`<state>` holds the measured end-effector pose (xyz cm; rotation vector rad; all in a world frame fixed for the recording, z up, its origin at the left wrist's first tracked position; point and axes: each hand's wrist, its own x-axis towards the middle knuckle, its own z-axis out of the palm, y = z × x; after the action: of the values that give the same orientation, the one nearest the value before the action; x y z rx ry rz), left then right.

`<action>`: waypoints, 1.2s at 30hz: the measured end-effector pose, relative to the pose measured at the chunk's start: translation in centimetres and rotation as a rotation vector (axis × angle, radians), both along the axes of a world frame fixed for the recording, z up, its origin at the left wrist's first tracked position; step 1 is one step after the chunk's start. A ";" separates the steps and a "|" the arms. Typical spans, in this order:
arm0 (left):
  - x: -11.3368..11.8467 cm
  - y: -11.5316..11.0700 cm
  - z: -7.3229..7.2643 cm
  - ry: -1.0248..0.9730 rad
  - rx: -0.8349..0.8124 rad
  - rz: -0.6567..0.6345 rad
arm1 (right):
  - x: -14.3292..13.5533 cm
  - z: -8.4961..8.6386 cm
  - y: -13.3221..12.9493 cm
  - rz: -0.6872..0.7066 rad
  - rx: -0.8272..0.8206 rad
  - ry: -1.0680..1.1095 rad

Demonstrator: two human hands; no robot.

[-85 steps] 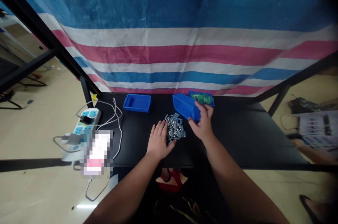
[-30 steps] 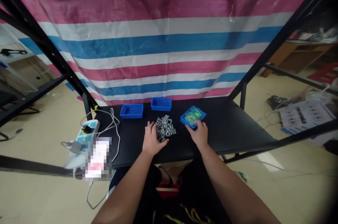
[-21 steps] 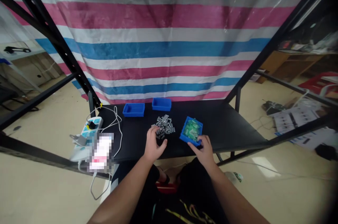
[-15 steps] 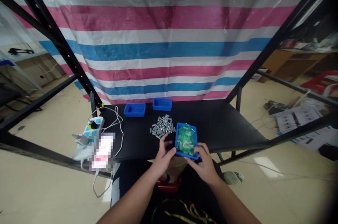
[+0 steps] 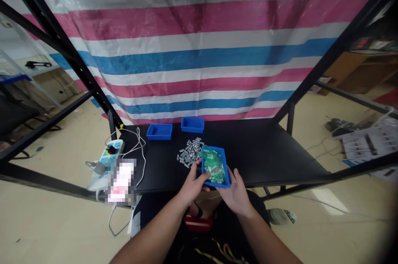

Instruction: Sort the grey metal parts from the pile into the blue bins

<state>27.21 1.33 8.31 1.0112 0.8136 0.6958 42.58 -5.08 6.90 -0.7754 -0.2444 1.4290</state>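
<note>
Near the front edge of the black table, a blue plastic tray [image 5: 226, 173] is tilted between my hands, filled with small clear-green pieces [image 5: 214, 163]. My left hand [image 5: 194, 183] grips its left side, with the thumb over the rim by the pieces. My right hand [image 5: 234, 189] supports the tray from below and the right, its fingers partly hidden underneath. Just beyond my left hand lies a loose pile of small silver metal pieces [image 5: 189, 153], partly covered by the tray.
Two more blue trays, one at the left [image 5: 159, 132] and one at the right [image 5: 192, 124], stand at the table's back. A power strip [image 5: 108, 156], white cables and a phone [image 5: 122, 181] with a blurred screen lie at the left edge. A striped sheet [image 5: 199, 56] hangs behind.
The tray has shifted slightly left and tilted. My left thumb has moved onto its rim, and my right hand has slid from gripping the right corner to supporting it underneath.
</note>
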 end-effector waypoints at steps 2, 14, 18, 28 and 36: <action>-0.1 0.7 0.0 0.102 0.122 -0.048 | 0.3 0.1 0.5 0.037 -0.028 0.089; -1.4 4.3 1.5 0.550 0.954 0.011 | 2.0 -1.0 2.5 0.101 -0.037 0.269; -2.3 6.2 -0.6 0.779 1.053 0.131 | 2.3 -0.8 4.2 0.022 0.024 0.146; -2.5 8.5 -6.2 1.012 1.045 0.054 | 1.6 -2.2 9.3 -0.163 0.035 -0.210; -2.6 8.7 -7.1 0.991 1.027 0.035 | 0.3 -2.2 11.1 -0.179 0.053 -0.587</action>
<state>24.58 10.05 1.23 2.3759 1.3513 0.6167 42.89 6.01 4.67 -1.1331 -0.6424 0.9961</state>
